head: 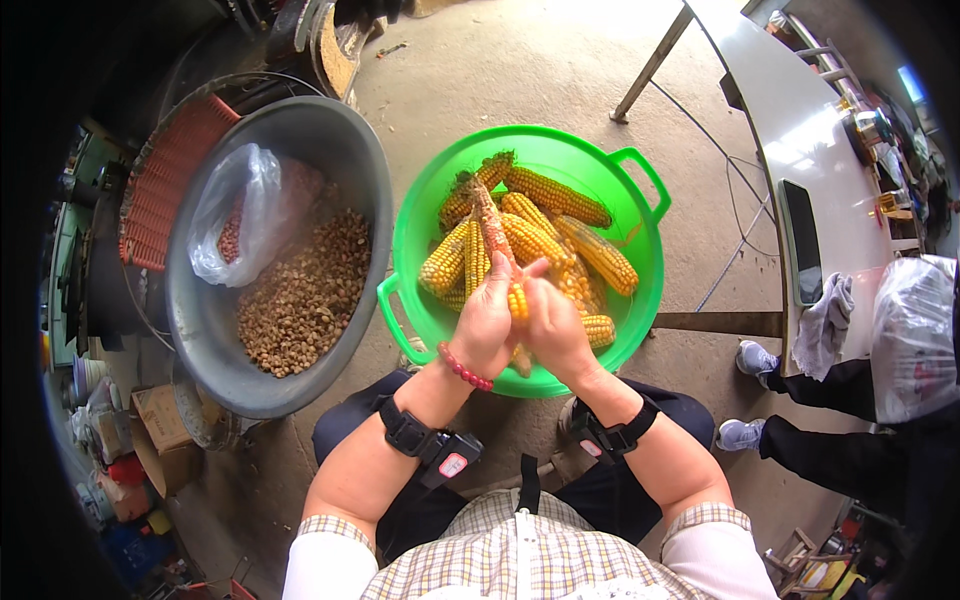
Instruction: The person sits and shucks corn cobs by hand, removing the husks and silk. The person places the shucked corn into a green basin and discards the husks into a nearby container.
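Over a green plastic basin (649, 300) my left hand (487, 319) grips a corn cob (491, 225). Its far part is bare and reddish, while some yellow kernels still show between my hands. My right hand (555, 322) presses against the cob from the other side, its fingers curled and slightly blurred; whether it also grips a second piece is hidden. Several ears of yellow corn (600, 255) lie in the basin, with loose kernels (574, 285) among them.
A large grey tub (379, 187) at left holds small brown pieces and a clear plastic bag (259, 187). Behind it stands a red woven basket (176, 180). On the right, a table (772, 90) carries a phone (801, 240) and a grey cloth (821, 330); another person's legs (825, 442) are beside it.
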### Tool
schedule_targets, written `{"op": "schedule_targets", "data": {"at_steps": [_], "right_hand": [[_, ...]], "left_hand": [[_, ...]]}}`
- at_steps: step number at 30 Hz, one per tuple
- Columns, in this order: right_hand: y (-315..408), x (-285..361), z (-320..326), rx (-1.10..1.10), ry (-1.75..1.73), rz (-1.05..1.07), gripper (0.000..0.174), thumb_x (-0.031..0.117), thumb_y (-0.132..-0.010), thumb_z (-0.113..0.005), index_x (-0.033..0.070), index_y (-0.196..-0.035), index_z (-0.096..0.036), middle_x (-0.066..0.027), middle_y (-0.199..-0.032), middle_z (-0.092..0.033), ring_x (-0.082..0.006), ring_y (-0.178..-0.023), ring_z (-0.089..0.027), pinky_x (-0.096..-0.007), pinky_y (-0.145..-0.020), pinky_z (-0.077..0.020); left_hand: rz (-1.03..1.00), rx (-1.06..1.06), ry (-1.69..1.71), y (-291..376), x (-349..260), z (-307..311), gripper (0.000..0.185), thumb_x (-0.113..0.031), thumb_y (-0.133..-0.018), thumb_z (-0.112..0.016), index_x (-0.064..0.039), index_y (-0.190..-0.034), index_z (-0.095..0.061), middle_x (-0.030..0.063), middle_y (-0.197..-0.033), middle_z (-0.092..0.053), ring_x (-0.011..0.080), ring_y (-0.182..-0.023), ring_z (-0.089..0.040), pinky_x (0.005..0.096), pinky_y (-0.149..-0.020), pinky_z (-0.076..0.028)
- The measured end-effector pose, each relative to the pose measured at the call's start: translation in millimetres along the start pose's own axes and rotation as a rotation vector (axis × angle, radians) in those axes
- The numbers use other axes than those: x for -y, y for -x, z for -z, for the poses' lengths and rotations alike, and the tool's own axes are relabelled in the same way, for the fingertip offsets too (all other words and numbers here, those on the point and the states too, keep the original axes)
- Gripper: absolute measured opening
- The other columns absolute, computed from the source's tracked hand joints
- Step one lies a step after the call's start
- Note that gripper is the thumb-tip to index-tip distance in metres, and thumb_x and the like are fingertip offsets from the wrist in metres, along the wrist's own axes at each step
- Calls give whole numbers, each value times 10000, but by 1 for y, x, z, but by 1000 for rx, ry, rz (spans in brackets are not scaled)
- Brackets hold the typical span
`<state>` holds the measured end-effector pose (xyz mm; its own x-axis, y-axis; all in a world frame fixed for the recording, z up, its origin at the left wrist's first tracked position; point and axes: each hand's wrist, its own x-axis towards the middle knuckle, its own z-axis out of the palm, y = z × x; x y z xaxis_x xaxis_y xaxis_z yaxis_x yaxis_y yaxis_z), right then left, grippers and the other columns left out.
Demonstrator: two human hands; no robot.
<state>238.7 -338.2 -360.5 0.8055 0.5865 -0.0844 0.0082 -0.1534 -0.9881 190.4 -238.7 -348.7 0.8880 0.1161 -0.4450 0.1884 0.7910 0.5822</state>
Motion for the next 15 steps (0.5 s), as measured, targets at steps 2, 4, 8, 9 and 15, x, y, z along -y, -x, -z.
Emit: {"op": "schedule_targets", "data": {"at_steps": [2, 4, 8, 9, 15], "right_hand": [[0, -1, 2, -2, 10, 7, 362, 313, -994, -406, 8, -859, -547, -62, -668, -559, -128, -609, -530, -290, -553, -433], [-3, -1, 9, 86, -141, -161, 366, 323, -991, -414, 5, -870, -551, -67, -679, -574, -141, -609, -539, -304, -559, -438], [-4, -3, 9, 98, -27, -100, 374, 355, -987, -415, 19, -908, -560, -96, -678, -567, -174, -594, -535, -333, -568, -443], [-3, -4, 9, 103, 38, -52, 373, 358, -988, -412, 24, -915, -561, -101, -676, -560, -180, -593, -531, -335, -569, -443], [-2, -9, 5, 93, -38, -67, 345, 342, -980, -431, 29, -905, -555, -142, -689, -565, -234, -623, -575, -343, -581, -448]], "left_hand": [[14, -7, 21, 0, -1, 0, 593, -443, -999, -250, 42, -1296, -418, 97, -1091, -589, 179, -1000, -584, 339, -900, -465], [1, -1, 66, -3, 0, 0, 589, -440, -1000, -254, 44, -1289, -422, 108, -1109, -581, 188, -1014, -579, 344, -906, -462], [47, -24, 90, -4, -1, 4, 581, -426, -1002, -259, 57, -1287, -412, 140, -1168, -545, 222, -1079, -548, 365, -943, -440], [46, -10, 81, -5, -1, 4, 578, -424, -1002, -261, 55, -1288, -412, 139, -1167, -546, 221, -1078, -548, 366, -940, -443], [20, 8, 16, -1, 0, 3, 571, -429, -999, -272, 40, -1290, -418, 132, -1165, -553, 207, -1054, -565, 365, -912, -467]]}}
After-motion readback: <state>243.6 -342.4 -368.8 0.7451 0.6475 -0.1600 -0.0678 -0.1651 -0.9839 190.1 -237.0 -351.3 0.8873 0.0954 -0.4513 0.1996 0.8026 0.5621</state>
